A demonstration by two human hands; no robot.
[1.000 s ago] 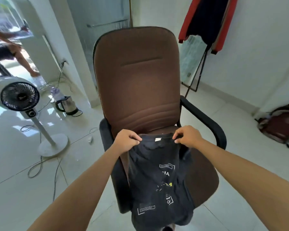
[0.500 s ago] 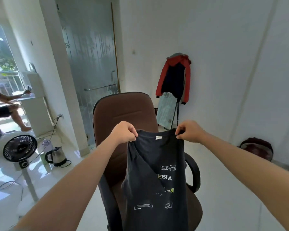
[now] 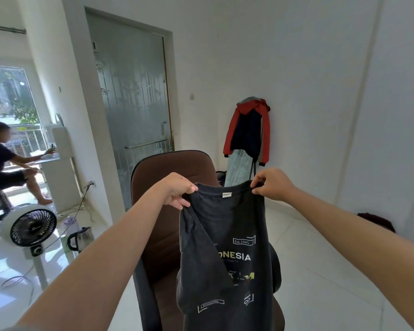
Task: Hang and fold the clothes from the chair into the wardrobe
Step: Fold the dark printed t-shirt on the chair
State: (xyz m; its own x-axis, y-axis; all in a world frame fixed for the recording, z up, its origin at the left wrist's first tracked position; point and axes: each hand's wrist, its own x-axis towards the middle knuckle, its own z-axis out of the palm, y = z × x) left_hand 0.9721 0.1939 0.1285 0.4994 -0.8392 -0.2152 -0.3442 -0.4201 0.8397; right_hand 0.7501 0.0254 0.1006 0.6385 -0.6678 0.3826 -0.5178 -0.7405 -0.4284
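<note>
A dark grey T-shirt (image 3: 227, 263) with white and yellow print hangs in the air in front of a brown office chair (image 3: 163, 211). My left hand (image 3: 177, 189) pinches the shirt's left shoulder and my right hand (image 3: 273, 183) pinches its right shoulder. The collar with its white label faces me between the two hands. The shirt's left side is folded inward. The chair's seat is mostly hidden behind the shirt. No wardrobe is in view.
A red and navy jacket (image 3: 249, 130) hangs on a stand by the right wall. A frosted glass door (image 3: 134, 103) stands behind the chair. On the left floor are a fan (image 3: 31, 229), a kettle (image 3: 80, 238) and cables. A person (image 3: 3, 161) sits at far left.
Both hands have lifted the T-shirt up off the chair seat to chest height. My view has tilted up from the chair to the room.
</note>
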